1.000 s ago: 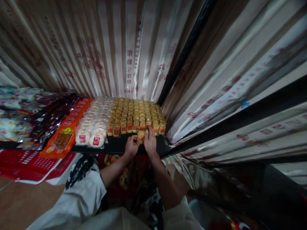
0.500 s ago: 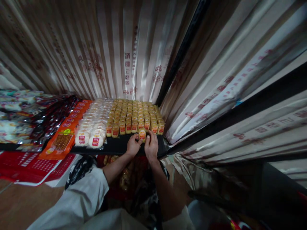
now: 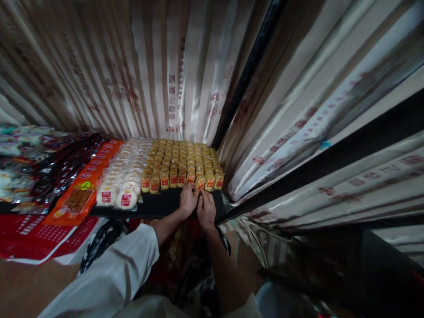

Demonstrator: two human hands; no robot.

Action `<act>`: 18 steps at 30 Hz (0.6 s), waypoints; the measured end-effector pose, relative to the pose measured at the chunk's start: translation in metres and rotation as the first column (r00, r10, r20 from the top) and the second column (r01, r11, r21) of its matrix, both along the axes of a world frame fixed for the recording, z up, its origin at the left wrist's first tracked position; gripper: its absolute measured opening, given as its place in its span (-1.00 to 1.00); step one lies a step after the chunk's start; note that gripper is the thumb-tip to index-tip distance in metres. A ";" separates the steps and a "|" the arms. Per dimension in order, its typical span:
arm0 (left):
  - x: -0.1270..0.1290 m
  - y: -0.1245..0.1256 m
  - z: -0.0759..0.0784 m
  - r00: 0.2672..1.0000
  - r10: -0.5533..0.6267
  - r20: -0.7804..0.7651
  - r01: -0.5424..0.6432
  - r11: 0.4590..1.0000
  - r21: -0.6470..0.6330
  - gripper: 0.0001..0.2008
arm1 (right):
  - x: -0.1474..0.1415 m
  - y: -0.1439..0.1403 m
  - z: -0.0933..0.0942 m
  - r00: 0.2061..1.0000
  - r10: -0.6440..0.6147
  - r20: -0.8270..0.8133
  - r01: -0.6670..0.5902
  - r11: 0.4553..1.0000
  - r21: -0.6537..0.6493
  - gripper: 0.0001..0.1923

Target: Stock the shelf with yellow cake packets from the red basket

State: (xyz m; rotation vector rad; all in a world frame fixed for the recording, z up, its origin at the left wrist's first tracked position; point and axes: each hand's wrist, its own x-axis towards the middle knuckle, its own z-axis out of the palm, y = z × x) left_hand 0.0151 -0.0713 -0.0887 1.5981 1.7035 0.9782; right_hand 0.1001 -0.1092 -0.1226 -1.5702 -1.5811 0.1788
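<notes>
Small yellow wrapped cakes (image 3: 173, 177) with red labels stand in tight rows on a black shelf (image 3: 165, 204). One wrapped cake (image 3: 200, 181) sits at the front of these rows, between my fingertips. My left hand (image 3: 188, 199) is closed at its lower left side, and the fingers partly cover the neighbouring cake. From the right, my right hand (image 3: 206, 207) closes on the bottom edge of the same cake, fingertips bent together. The exact finger contact is small and dim.
Left of the cakes lie rows of round white packaged crackers (image 3: 126, 198), an orange snack packet (image 3: 79, 194) and dark shiny packets (image 3: 62, 168). Printed pale curtains (image 3: 195, 88) hang behind and to the right. A red basket (image 3: 36, 236) is below the shelf at left.
Both hands have moved the wrapped cake forward from the shelf's front edge into the front row. My hands have come closer together. The view has shifted slightly.
</notes>
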 end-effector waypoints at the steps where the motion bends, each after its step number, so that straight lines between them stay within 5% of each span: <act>1: 0.000 0.000 -0.002 1.000 -0.012 -0.008 0.012 1.000 0.013 -0.86 | 0.000 0.000 -0.001 1.000 -0.010 0.002 0.010 1.000 -0.010 -0.58; 8: -0.003 -0.011 -0.007 0.998 -0.067 0.014 0.065 0.991 0.114 -0.69 | -0.004 -0.002 0.004 0.996 -0.058 0.062 0.062 0.996 -0.061 -0.58; 18: -0.012 -0.018 -0.010 0.978 -0.187 -0.087 0.194 0.978 0.075 -0.58 | -0.005 0.000 0.005 0.986 -0.013 0.166 0.032 0.993 -0.115 -0.54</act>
